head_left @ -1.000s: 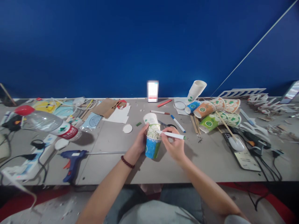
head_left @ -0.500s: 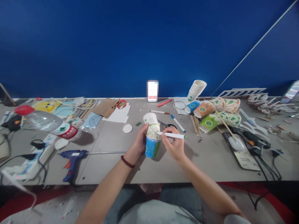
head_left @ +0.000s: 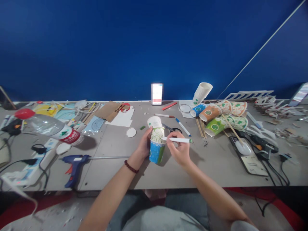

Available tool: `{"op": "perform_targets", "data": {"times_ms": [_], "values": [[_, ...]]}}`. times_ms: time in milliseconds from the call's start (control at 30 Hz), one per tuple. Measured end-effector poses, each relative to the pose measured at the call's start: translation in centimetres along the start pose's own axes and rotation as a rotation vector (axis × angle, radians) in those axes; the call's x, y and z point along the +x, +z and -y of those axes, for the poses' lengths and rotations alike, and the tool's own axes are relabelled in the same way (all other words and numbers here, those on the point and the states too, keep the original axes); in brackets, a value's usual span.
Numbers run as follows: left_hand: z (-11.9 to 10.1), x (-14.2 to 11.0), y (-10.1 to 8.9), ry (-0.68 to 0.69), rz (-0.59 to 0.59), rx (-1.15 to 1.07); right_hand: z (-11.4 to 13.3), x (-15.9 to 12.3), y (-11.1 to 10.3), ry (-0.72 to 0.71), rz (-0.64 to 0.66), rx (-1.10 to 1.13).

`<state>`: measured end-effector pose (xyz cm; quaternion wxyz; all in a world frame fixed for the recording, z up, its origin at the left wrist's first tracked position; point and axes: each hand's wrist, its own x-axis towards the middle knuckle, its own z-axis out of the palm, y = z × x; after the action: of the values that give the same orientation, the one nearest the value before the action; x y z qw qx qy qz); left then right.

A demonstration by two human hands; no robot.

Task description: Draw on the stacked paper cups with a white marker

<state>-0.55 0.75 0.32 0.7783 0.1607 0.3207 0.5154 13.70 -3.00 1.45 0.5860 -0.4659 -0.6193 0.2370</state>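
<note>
My left hand [head_left: 144, 146] is wrapped around a stack of paper cups [head_left: 156, 141], green and white above and blue at the bottom, held tilted over the grey table [head_left: 113, 173]. My right hand [head_left: 179, 150] pinches a white marker [head_left: 179, 140] with a green end. The marker's tip touches the side of the cup stack.
A blue glue gun [head_left: 75, 163] lies at the left by a power strip [head_left: 36, 163] and a water bottle [head_left: 48, 126]. Coloured cups [head_left: 221, 117], wooden sticks, markers [head_left: 183, 126], scissors and a phone [head_left: 250, 158] lie at the right. Cardboard and paper [head_left: 117, 114] sit behind.
The marker has shifted very slightly against the cup stack; both hands stay in place.
</note>
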Motion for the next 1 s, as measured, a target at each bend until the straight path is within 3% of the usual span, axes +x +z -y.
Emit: {"op": "perform_targets", "data": {"times_ms": [333, 1000], "values": [[-0.01, 0.0, 0.04, -0.026, 0.019, -0.018, -0.57, -0.31, 0.36, 0.078, -0.011, 0.067], [0.06, -0.05, -0.05, -0.026, 0.055, -0.042, -0.52, -0.26, 0.23, 0.064, -0.004, 0.031]]}}
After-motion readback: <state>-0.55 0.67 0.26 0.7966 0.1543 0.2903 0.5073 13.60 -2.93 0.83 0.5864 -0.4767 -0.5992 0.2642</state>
